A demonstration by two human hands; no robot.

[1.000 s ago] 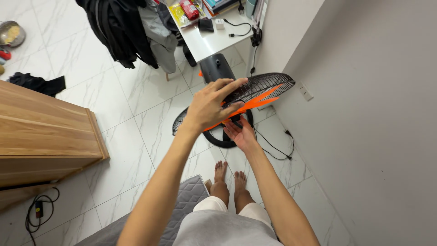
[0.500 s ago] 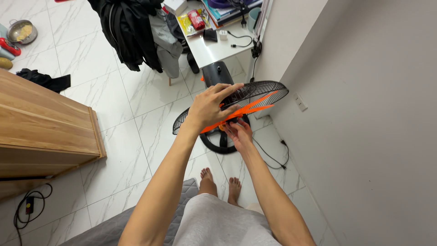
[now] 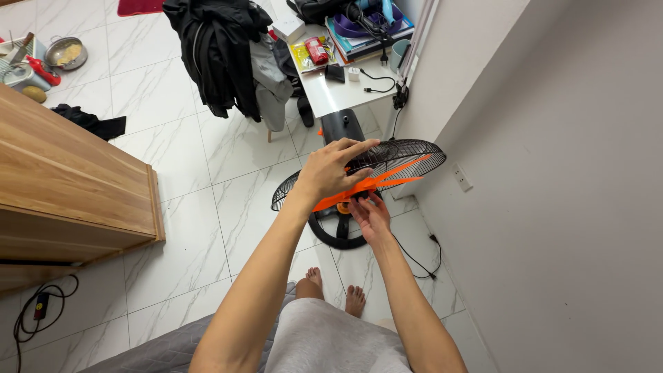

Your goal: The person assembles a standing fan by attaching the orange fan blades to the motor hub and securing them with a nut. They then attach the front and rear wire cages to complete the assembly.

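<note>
left hand point(image 3: 330, 173) outstretched, right hand point(image 3: 369, 215) below

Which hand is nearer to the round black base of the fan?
Right. The right hand is under the orange blades, just above the black base. The left hand rests higher, on the blades.

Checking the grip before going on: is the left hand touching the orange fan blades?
Touching. The head view shows the left hand laid flat on the orange fan blades, fingers over them with no gap visible.
</note>
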